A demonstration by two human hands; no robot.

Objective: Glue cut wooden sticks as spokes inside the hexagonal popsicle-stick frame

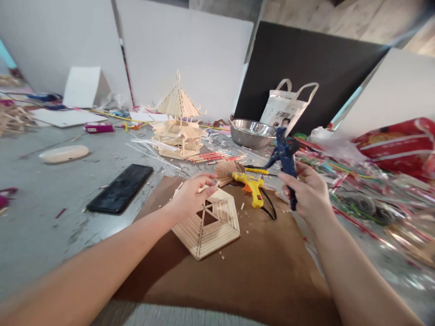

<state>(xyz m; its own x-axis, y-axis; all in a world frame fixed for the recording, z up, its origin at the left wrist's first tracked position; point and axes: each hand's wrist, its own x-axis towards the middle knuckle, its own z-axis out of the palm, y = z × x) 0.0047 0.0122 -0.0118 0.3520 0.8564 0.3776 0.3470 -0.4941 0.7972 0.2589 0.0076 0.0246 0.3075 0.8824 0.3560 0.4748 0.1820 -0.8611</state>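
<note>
My left hand hovers over the far part of a six-sided panel built from rows of thin pale sticks, with an opening in its middle. A short pale stick piece shows at my pinched left fingertips. Raised on the right, my right hand is wrapped round a dark blue hand tool, held upright; its exact kind is unclear. Between the hands, a yellow hot glue gun rests on the brown board, beside a fan of brown sticks.
Behind stands a stick-built pagoda model. A steel bowl and a white bag are at the back. A black phone and a white oval case lie left. Tangled scraps and a red bag crowd the right.
</note>
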